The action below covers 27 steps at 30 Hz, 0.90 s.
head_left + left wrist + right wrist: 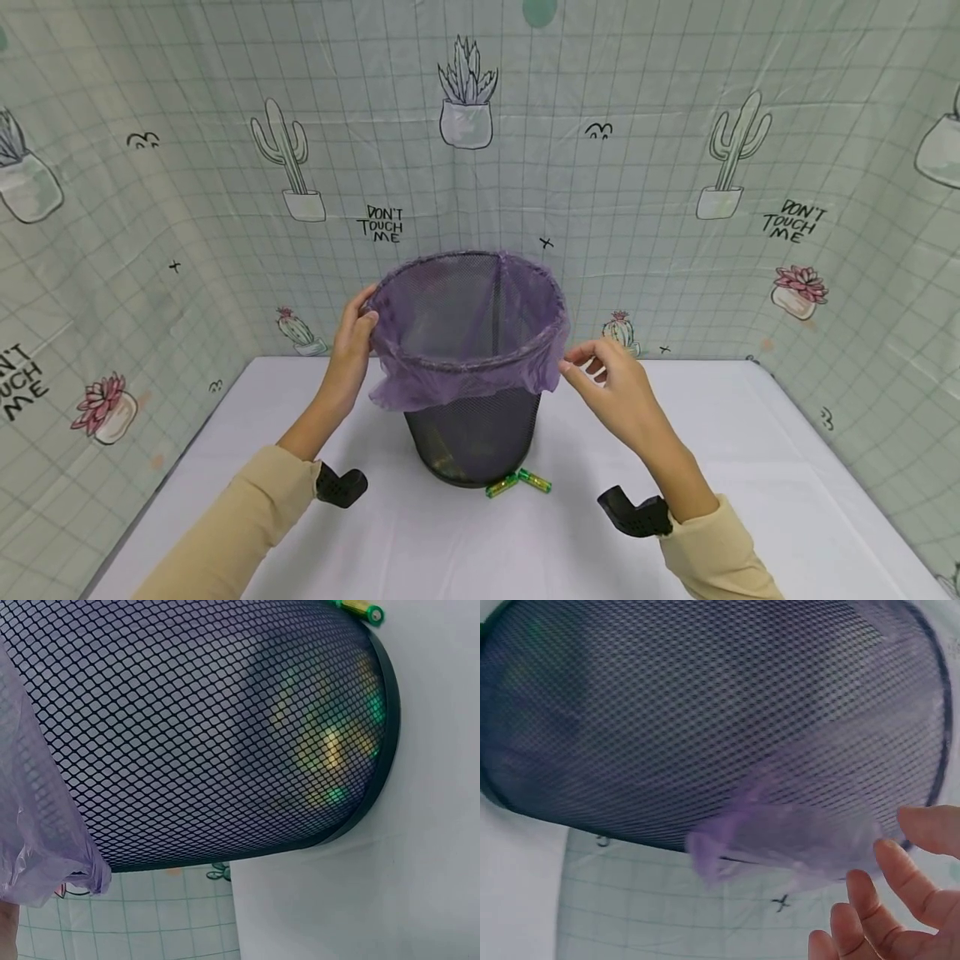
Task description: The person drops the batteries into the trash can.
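Observation:
A black mesh trash bin [480, 442] stands upright, lined with a thin purple trash bag [442, 387] folded over its rim. My left hand [351, 342] holds the bin's left side at the bag-covered rim, thumb toward me. On the other side, my right hand [615, 383] has its fingertips right at the bag's hanging edge. The right wrist view shows those fingers [866, 896] loosely bent and spread apart beside the bag's loose fold [780, 832]. Through the mesh, yellow and green shapes [330, 750] appear at the bin's bottom.
Two green and yellow batteries [502, 485] lie on the white tabletop [450, 550] against the bin's front base. A grid-patterned curtain [525, 183] with cactus drawings surrounds the table at the back and sides. Black camera mounts [637, 512] sit on both wrists.

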Each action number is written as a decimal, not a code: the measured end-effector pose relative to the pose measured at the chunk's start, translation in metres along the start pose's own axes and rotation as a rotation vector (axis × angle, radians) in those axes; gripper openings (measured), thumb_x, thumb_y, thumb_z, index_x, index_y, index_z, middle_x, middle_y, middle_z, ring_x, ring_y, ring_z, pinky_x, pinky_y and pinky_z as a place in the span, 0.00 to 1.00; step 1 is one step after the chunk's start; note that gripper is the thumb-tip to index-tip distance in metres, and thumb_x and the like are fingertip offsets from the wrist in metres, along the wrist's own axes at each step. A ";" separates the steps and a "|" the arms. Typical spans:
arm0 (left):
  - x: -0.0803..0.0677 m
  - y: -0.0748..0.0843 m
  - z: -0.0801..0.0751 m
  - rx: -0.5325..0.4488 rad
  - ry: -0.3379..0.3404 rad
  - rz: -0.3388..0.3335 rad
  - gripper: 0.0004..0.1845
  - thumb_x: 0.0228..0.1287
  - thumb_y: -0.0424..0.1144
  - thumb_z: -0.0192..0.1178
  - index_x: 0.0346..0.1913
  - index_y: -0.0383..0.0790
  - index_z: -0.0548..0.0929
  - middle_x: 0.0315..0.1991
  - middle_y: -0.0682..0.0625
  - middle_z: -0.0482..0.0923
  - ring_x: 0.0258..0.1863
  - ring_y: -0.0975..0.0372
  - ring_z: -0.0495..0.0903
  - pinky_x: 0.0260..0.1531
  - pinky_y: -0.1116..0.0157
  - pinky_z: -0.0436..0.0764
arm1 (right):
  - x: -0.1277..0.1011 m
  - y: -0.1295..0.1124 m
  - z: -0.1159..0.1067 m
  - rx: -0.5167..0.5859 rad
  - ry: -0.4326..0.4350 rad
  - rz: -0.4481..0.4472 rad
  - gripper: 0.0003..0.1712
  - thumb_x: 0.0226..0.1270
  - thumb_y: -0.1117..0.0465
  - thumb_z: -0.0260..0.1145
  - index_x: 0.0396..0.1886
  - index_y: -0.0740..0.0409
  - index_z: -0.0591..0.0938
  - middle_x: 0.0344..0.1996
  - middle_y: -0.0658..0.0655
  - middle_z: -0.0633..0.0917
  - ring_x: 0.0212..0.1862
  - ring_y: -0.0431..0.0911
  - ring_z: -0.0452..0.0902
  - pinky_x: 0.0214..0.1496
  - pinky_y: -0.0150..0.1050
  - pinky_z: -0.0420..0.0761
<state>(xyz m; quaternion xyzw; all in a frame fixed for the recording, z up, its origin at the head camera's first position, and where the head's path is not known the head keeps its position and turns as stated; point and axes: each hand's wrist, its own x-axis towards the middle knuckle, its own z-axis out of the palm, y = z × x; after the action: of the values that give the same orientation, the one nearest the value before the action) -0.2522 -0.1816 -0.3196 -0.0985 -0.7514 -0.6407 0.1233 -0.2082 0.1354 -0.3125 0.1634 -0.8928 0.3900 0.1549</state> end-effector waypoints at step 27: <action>-0.001 0.000 0.001 -0.003 -0.006 0.004 0.28 0.70 0.44 0.36 0.72 0.46 0.52 0.71 0.44 0.49 0.64 0.52 0.56 0.56 0.56 0.61 | -0.057 0.075 0.066 0.053 -0.176 0.336 0.16 0.55 0.59 0.69 0.43 0.61 0.83 0.37 0.56 0.81 0.39 0.47 0.75 0.38 0.38 0.73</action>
<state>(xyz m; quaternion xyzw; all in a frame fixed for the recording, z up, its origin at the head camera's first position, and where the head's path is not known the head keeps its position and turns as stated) -0.2514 -0.1811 -0.3203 -0.1021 -0.7508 -0.6411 0.1221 -0.1978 0.1437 -0.4270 0.0493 -0.9071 0.4180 0.0046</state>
